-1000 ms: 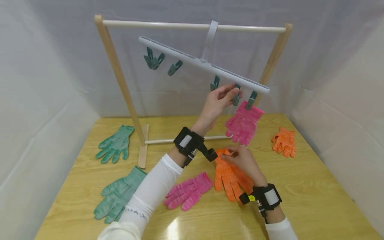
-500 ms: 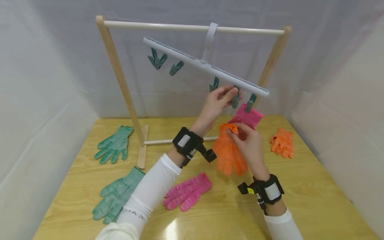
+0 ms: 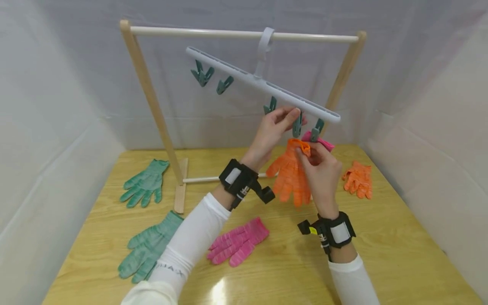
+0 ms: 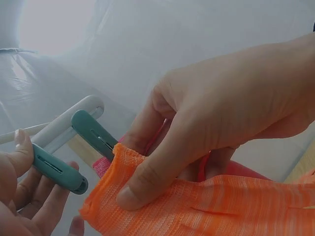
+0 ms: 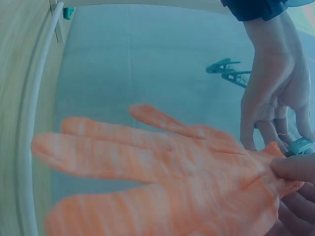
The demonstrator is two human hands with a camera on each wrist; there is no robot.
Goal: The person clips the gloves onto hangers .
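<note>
Head view: the right hand [image 3: 320,169] holds the orange glove [image 3: 290,176] by its cuff, pinched between thumb and fingers. A second ago that glove lay flat on the worktop [image 3: 381,237]; now it hangs in the air, fingers down, with its cuff just under the clip [image 3: 297,126] — so the glove is up at the hanger [image 3: 263,84], not yet clipped. The left hand [image 3: 272,131] has stayed on that clip, fingers pinching it. A pink glove [image 3: 319,143] already hangs from the next clip to the right, mostly hidden behind the right hand. On the worktop lie another pink glove [image 3: 238,242], a second orange one [image 3: 357,180] at far right, and two green gloves [image 3: 146,182] on the left.

Left wrist view: the clip [image 4: 56,169] sits between the left fingers [image 4: 34,206]; the cuff [image 4: 147,196] is close beside it — apart, not between its tips.

Right wrist view: the glove [image 5: 162,182] spreads wide, its cuff pinched at the lower right.
</note>
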